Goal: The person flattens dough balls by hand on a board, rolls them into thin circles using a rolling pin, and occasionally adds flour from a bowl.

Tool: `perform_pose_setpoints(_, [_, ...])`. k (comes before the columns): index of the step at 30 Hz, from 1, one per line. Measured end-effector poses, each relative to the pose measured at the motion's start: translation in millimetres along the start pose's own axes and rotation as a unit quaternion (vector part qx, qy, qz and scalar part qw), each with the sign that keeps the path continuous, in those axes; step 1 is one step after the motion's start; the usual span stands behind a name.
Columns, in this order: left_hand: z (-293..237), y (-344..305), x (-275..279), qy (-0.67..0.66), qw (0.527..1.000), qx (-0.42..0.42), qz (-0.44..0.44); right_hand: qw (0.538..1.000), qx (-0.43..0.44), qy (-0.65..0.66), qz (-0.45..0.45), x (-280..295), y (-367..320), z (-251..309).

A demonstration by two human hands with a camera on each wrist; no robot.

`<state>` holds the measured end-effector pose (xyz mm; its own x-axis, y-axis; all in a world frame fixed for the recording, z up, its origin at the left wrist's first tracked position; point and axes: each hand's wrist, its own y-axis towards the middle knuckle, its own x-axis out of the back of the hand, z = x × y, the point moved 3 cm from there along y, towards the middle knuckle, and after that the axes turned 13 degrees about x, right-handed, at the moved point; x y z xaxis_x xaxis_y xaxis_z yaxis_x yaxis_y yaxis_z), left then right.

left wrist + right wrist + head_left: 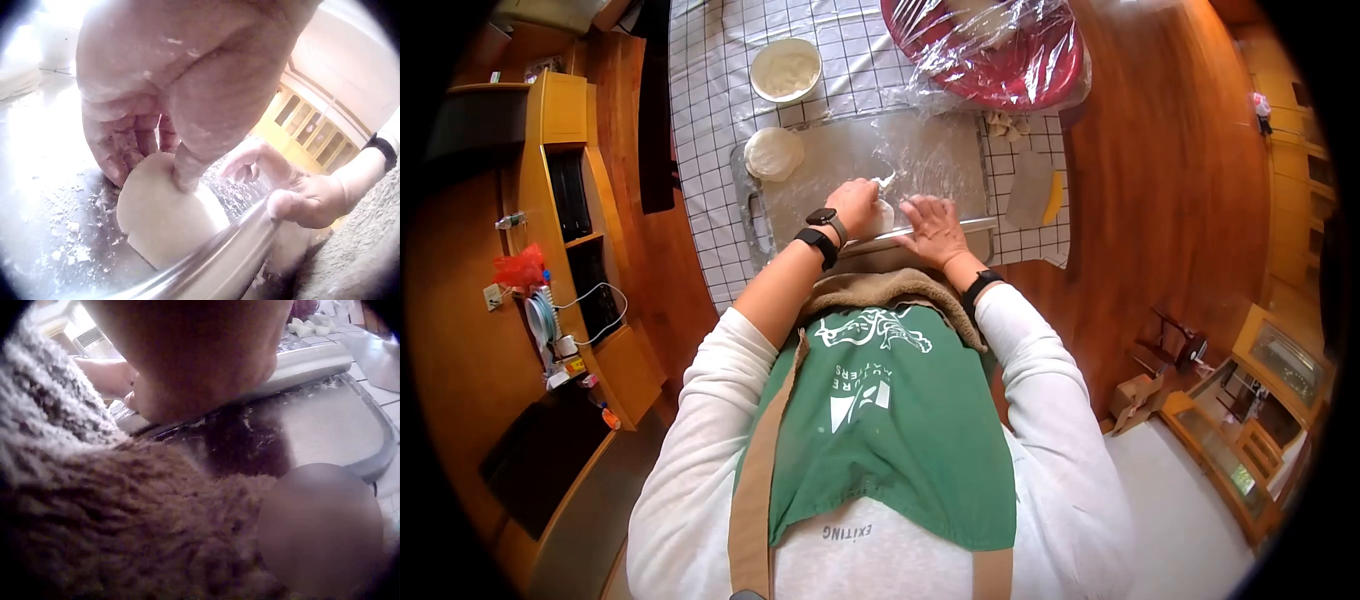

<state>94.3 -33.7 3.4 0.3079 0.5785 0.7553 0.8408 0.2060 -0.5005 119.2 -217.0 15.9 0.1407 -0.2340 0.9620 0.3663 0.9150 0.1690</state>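
Observation:
A thin round dough wrapper (165,209) lies on the floured board (940,150), its near edge by a metallic rolling pin (219,259). My left hand (857,205) pinches the wrapper's far edge, thumb on top and fingers beneath. My right hand (935,228) rests on the rolling pin with its fingers extended forward over the board and its thumb along the pin. In the right wrist view that hand's underside covers part of the pin. A pile of white dough rounds (774,155) sits at the board's left corner.
Behind the board stand a bowl of flour (786,50) and a red basin (1055,90) under plastic wrap. Small dough pieces (1005,127) lie near the basin. A scraper (1030,190) with a yellow handle is to the right, on the checked tablecloth (700,130).

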Motion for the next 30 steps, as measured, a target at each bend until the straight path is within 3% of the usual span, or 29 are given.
perform_pose_setpoints(2, [1,1,-2,-0.076,0.995,-0.059,-0.030,0.998,0.052,0.044,0.007,3,-1,-6])
perform_pose_setpoints(3, [-6,-4,9,-0.118,0.993,-0.003,0.016,0.992,0.105,0.047,0.060,0,-4,-6])
perform_pose_setpoints(4, [0,-3,7,-0.120,0.993,0.000,0.014,0.980,0.158,0.051,0.111,-4,-6,-3])
perform_pose_setpoints(6, [16,1,2,-0.174,0.982,0.021,0.065,0.979,0.170,0.044,0.103,-2,-5,-1])
perform_pose_setpoints(8, [22,-1,1,-0.189,0.980,0.039,0.050,0.979,0.163,0.082,0.092,7,-2,0])
perform_pose_setpoints(11, [21,-9,9,-0.136,0.987,0.042,0.077,0.977,0.179,0.082,0.081,10,2,0])
perform_pose_setpoints(14, [21,-2,5,-0.220,0.970,0.018,0.097,0.978,0.176,0.077,0.084,13,7,2])
perform_pose_setpoints(16, [24,6,-14,-0.372,0.918,0.028,0.134,0.978,0.188,0.064,0.065,13,8,0])
perform_pose_setpoints(18, [24,5,-11,-0.322,0.942,0.029,0.084,0.980,0.167,0.068,0.079,11,5,-1])
perform_pose_setpoints(20, [22,-2,-7,-0.184,0.982,0.047,-0.008,0.981,0.160,0.066,0.093,3,3,-5])
perform_pose_setpoints(22, [16,-7,2,-0.150,0.987,0.059,-0.004,0.985,0.157,0.024,0.066,1,6,-6])
perform_pose_setpoints(23, [17,-10,2,-0.134,0.989,0.060,-0.011,0.979,0.110,0.094,0.140,-1,9,-6])
perform_pose_setpoints(24, [18,-9,4,-0.116,0.991,0.056,-0.024,0.980,0.107,0.098,0.140,-6,11,-3])
perform_pose_setpoints(27, [16,-10,5,-0.117,0.991,0.055,-0.019,0.998,0.015,0.051,0.043,-11,27,-13])
perform_pose_setpoints(28, [16,-8,3,-0.115,0.992,0.055,-0.017,0.998,0.013,0.053,0.041,-9,37,-14])
perform_pose_setpoints(30, [17,-6,5,-0.144,0.987,0.041,-0.062,0.996,-0.081,0.025,0.026,-5,53,-21])
